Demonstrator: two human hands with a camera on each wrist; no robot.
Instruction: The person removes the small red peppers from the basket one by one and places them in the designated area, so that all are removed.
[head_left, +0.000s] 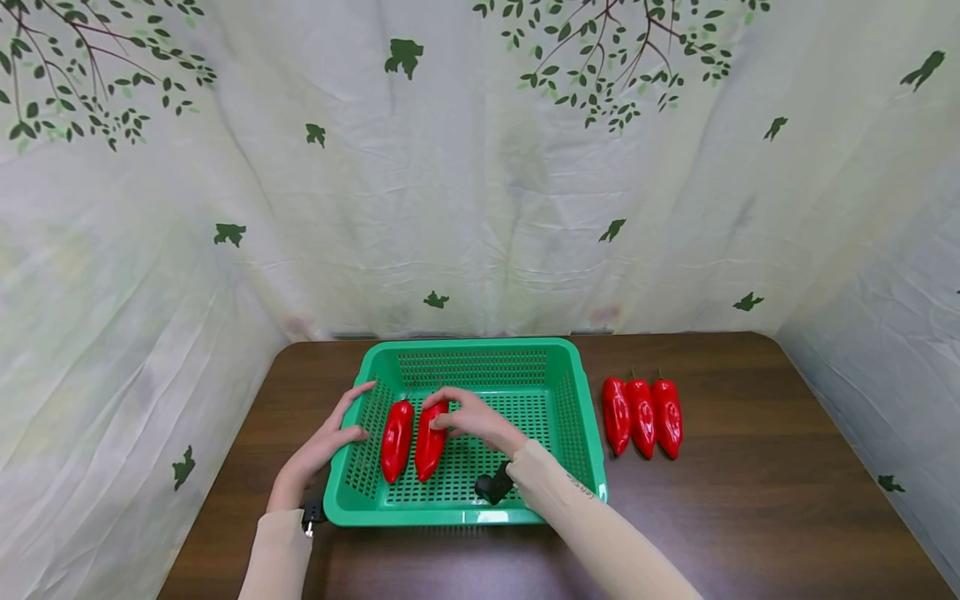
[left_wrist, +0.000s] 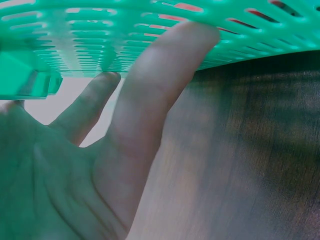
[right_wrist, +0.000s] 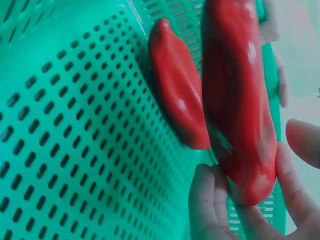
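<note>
My right hand (head_left: 474, 419) reaches into the green plastic basket (head_left: 465, 517) and pinches a long red pepper (head_left: 428, 450) near its top end. In the right wrist view this pepper (right_wrist: 240, 100) stands out in front of the basket floor, fingers around one end. Beside it on the left, a second red pepper (head_left: 397, 442) lies in the basket, apart from the hand. My left hand (head_left: 318, 450) is spread at the basket's left side. Its straight thumb (left_wrist: 150, 95) touches the slotted wall in the left wrist view.
On the brown wooden table (head_left: 757, 500), to the right of the basket, three red peppers (head_left: 642, 417) lie side by side, stems pointing away. A pale cloth (head_left: 480, 208) printed with leaves hangs behind and along both sides of the table.
</note>
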